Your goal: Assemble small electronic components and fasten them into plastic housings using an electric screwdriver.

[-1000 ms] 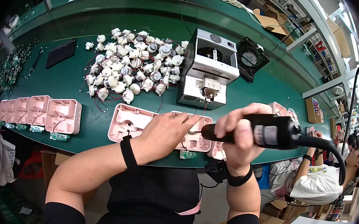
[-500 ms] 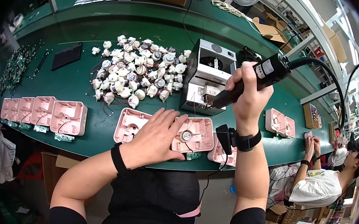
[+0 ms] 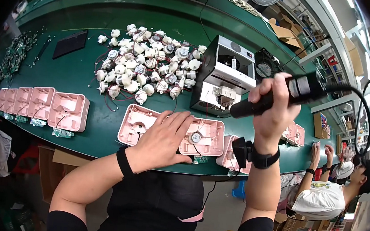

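Observation:
My left hand (image 3: 161,139) lies flat across the middle of an opened pink plastic housing (image 3: 212,144), fingers stretched out over its two halves. A small round motor (image 3: 195,138) with thin wires sits in the right half. A green circuit board (image 3: 200,160) pokes out under the near edge. My right hand (image 3: 275,108) is closed around a black corded electric screwdriver (image 3: 264,103), raised above the table and pointing left and down. Its tip is beside the front of a black and silver screw feeder (image 3: 226,77); the bit itself is hard to make out.
Behind the housing lies a heap of white motors (image 3: 147,65) with red and black wires. More pink housings stand in a row (image 3: 67,111) at left, and another (image 3: 234,158) sits right of mine. A black fan (image 3: 266,63) is beside the feeder. A co-worker (image 3: 326,193) sits at right.
My right hand has drawn the screwdriver right and slightly toward me, away from the feeder's front. My left hand stays on the housing. The whole view has shifted slightly.

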Demonstrator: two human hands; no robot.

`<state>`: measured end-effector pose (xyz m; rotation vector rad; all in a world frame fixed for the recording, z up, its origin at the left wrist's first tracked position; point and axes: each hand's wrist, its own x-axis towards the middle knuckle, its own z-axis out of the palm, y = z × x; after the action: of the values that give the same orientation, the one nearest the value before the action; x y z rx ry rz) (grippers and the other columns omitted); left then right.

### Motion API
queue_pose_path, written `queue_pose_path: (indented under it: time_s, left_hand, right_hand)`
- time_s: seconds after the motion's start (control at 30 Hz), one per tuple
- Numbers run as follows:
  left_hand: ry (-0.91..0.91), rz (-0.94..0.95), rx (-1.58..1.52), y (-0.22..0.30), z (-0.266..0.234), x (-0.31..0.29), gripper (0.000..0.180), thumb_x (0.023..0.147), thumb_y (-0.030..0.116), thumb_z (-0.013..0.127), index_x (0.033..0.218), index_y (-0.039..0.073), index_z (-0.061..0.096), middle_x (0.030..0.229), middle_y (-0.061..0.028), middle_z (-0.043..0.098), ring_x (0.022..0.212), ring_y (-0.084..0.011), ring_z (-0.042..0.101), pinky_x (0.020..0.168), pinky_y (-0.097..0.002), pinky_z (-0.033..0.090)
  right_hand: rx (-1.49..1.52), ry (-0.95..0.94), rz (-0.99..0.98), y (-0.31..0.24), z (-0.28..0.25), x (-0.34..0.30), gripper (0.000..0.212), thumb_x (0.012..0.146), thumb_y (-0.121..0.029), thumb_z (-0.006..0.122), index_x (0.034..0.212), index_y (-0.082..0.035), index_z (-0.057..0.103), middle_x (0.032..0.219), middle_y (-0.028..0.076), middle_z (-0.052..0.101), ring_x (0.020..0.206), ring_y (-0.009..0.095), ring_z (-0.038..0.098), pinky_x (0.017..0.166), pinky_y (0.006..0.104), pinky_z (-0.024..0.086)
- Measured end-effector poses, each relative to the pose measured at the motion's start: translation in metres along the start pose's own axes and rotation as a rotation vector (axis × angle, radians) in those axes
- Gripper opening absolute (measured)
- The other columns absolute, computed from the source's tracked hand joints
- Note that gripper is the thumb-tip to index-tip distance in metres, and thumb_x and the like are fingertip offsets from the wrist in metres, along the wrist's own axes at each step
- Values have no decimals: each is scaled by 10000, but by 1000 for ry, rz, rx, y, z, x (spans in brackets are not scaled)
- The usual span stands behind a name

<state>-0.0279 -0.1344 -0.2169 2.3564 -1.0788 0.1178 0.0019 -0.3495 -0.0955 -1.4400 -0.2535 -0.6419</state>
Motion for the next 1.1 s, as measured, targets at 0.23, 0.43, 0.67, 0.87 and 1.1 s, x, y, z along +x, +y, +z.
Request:
queue_pose_path:
  time_s: [0.23, 0.43, 0.67, 0.87, 1.1]
  left_hand:
    - [5, -10, -5, 0, 5, 0, 971, 713, 456, 824, 1386, -99, 396, 1369, -208, 479, 1259, -322, 484, 1114, -435, 326]
    - [49, -14, -22, -2, 9, -2, 945, 705, 407, 830, 1409, -40, 386, 1359, -190, 491, 1236, -335, 499, 1102, -442, 337]
    - [74, -1, 8, -1, 10, -5, 927, 728, 445, 810, 1373, -88, 411, 1325, -187, 496, 1241, -302, 496, 1101, -426, 345]
    - [87, -4, 22, -2, 6, -3, 921, 721, 441, 814, 1370, -75, 414, 1315, -181, 501, 1231, -296, 497, 1101, -430, 345]
    - [92, -4, -3, -2, 7, -2, 929, 715, 433, 823, 1370, -79, 408, 1309, -185, 504, 1228, -302, 495, 1096, -433, 351]
  right_hand:
    - [204, -180, 83, -13, 30, -70, 262, 949, -188, 605, 1107, -57, 441, 735, 86, 529, 530, 177, 493, 560, 348, 481]
    - [78, -263, 90, 16, 29, -84, 376, 856, -31, 669, 1121, -19, 403, 791, 89, 602, 665, 120, 577, 649, 281, 511]
    - [-44, -319, 76, 19, 35, -83, 343, 919, -191, 651, 1106, -57, 397, 744, 102, 536, 569, 174, 514, 580, 331, 497]
    - [-75, -310, 113, 21, 41, -82, 345, 921, -199, 655, 1097, -54, 396, 747, 100, 538, 568, 171, 513, 573, 326, 493]
    - [-52, -268, 75, 13, 44, -81, 341, 928, -215, 650, 1116, -60, 411, 740, 93, 531, 552, 170, 501, 554, 326, 480]
